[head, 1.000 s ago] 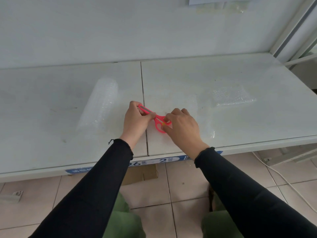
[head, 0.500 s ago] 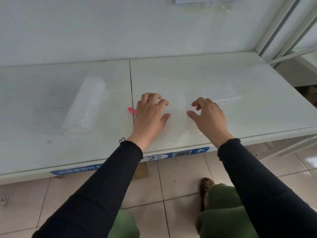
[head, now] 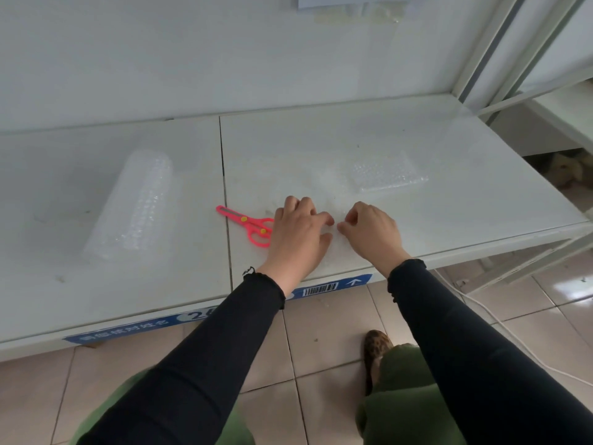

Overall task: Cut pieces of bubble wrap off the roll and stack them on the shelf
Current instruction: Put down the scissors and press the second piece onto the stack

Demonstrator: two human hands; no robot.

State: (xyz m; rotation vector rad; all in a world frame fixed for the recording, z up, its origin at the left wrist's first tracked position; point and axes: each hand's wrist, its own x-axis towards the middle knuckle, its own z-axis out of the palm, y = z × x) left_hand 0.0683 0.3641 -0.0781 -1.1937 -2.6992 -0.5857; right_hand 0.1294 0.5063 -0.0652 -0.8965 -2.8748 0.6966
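— How with the left hand [head: 298, 232]?
— Palm down, knuckles up, fingers bent, tips turned rightward.
— And with the right hand [head: 372, 231]?
— Just beside it, palm down too, fingers curled under, thumb pointing leftward. Fingertips nearly meeting.
— Gripping anything?
— Cannot tell.
— And higher up?
— Left arm [head: 205, 354] and right arm [head: 481, 348] stretched forward, converging slightly, clothed in black to the wrists.

The handle loops of the scissors [head: 244, 219] are partly hidden by the left hand [head: 298, 234]; the label [head: 321, 289] is partly covered by a sleeve [head: 256, 305].
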